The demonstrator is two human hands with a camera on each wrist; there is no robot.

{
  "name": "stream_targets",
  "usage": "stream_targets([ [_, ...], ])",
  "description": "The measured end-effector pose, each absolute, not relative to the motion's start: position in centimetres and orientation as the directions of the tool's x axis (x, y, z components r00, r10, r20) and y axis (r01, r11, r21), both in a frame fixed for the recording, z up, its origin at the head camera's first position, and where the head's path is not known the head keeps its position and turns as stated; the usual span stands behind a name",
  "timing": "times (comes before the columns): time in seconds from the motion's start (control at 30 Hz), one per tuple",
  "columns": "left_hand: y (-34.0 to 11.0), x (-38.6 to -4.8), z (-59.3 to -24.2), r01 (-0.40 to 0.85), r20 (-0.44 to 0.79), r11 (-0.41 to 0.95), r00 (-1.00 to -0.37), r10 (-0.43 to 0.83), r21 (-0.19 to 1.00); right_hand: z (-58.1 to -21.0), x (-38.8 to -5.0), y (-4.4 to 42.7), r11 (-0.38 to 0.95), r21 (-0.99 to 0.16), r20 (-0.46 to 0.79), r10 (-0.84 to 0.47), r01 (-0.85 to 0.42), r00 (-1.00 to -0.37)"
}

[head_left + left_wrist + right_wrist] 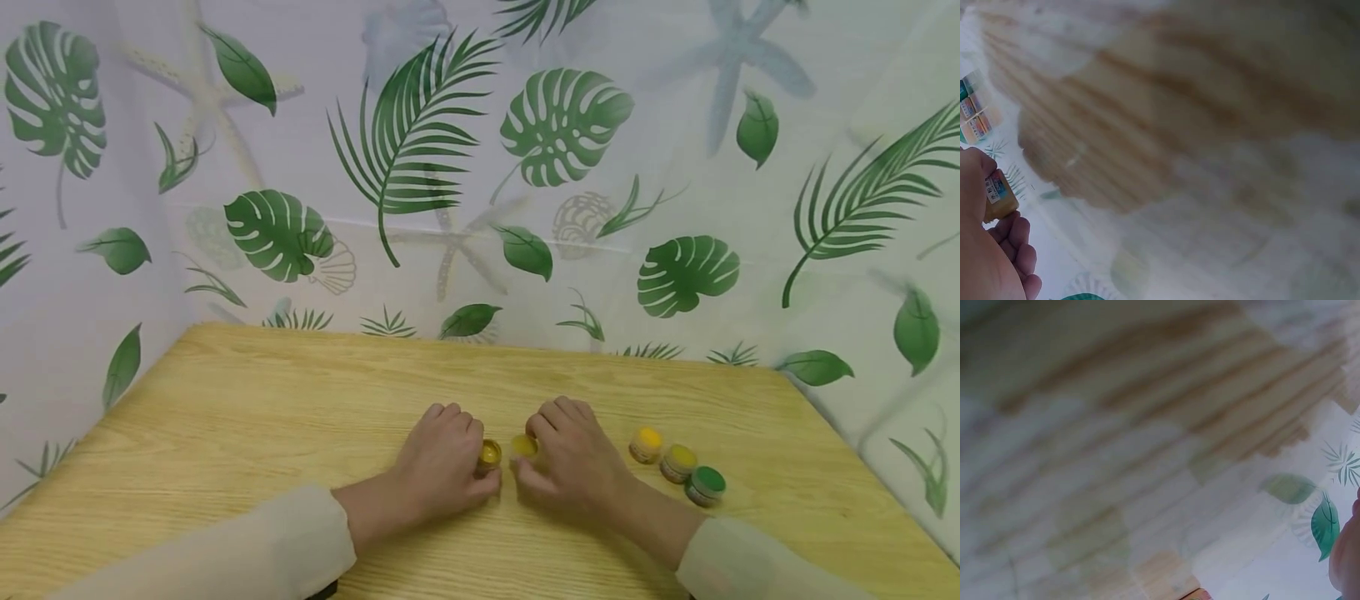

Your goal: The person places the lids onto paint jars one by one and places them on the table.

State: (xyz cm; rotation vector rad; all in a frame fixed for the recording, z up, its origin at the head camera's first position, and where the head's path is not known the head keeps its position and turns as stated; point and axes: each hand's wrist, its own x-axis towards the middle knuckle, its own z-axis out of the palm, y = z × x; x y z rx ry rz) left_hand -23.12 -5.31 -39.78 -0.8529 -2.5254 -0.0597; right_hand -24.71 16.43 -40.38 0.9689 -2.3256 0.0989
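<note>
Near the middle of the table, my left hand (442,458) grips a small uncapped paint jar (490,453) with dark yellow paint showing inside its rim. In the left wrist view the same jar (1001,199), with a printed label, sits between thumb and fingers of the left hand (991,244). Just to the right, my right hand (573,454) pinches a round yellow lid (524,447), a small gap away from the jar. Only a sliver of the right hand (1347,556) appears in the right wrist view, and the lid is out of sight there.
Right of the right hand, three capped jars stand in a slanting row: an orange-yellow jar (646,445), an olive-yellow jar (678,463) and a green jar (705,486). The wooden table (300,375) meets a leaf-patterned cloth (465,183) at its back and sides.
</note>
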Motion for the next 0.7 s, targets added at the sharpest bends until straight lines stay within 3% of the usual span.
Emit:
stream_targets([
  [0.3, -5.44, -23.41, -39.83, 0.615, 0.462, 0.785, -0.677, 0.573, -0.071, -40.19, -24.78, 16.36, 0.692, 0.120, 0.596, -0.624, -0.712, -0.505],
  [0.7, -5.28, -23.39, -39.62, 0.687, 0.422, 0.726, -0.651, 0.632, -0.028, -40.11, -24.81, 15.95, 0.538, 0.104, 0.630, -0.686, -0.837, -0.363],
])
